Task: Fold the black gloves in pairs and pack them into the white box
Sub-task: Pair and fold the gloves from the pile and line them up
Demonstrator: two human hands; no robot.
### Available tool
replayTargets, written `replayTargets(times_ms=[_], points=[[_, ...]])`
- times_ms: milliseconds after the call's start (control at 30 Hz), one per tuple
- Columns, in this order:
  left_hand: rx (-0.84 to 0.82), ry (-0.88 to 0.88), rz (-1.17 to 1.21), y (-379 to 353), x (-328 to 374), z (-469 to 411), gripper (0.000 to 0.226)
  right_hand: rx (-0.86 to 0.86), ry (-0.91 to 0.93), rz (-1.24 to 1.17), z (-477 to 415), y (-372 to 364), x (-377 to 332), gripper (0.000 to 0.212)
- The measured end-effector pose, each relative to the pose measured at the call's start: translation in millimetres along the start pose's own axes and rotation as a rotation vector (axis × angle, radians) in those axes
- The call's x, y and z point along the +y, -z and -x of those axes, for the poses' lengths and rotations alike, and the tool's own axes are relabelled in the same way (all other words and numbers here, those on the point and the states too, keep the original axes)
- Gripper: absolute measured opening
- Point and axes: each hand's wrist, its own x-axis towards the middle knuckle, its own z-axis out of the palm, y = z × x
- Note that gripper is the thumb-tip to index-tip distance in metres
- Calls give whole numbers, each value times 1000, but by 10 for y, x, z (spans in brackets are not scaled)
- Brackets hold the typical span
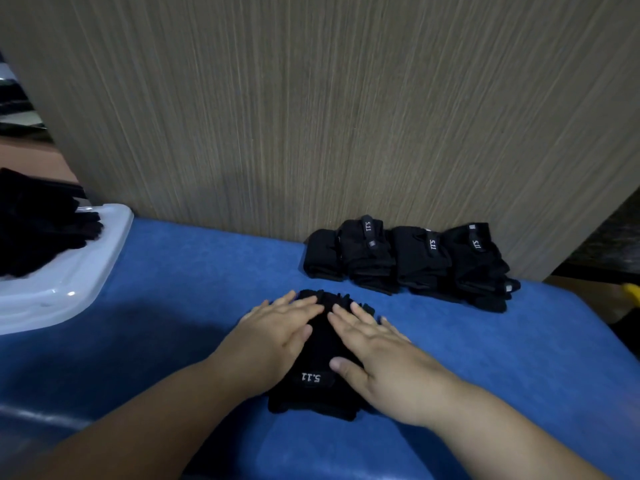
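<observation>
A black glove pair (320, 362) with a "5.11" tag lies flat on the blue table top (194, 292), fingers pointing away from me. My left hand (277, 330) presses flat on its left side with straight fingers. My right hand (377, 351) lies flat on its right side, thumb near the tag. Several folded black glove pairs (412, 261) stand in a row against the wall at the back right. The white box (69, 282) sits at the left edge, with loose black gloves (38, 223) heaped in it.
A wood-grain wall panel (311, 116) rises straight behind the table. The table's right edge drops off near a yellow object (632, 292). Blue surface lies open between the box and my hands.
</observation>
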Motion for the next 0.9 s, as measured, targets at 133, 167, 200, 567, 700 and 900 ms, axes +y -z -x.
replayTargets(times_ms=[133, 167, 200, 567, 700, 900], points=[[-152, 33, -113, 67, -7, 25, 50, -72, -76, 47, 24, 5, 21, 67], [-169, 34, -135, 68, -13, 31, 49, -82, -83, 54, 30, 6, 25, 67], [-177, 36, -154, 65, -19, 35, 50, -87, -87, 58, 36, 14, 19, 67], [-141, -113, -58, 194, -283, 91, 51, 163, 101, 82, 119, 7, 168, 59], [10, -214, 72, 301, -331, 136, 37, 207, 205, 39, 112, 34, 145, 57], [-124, -204, 192, 408, -261, 233, 60, 84, 182, -81, 113, 55, 165, 65]])
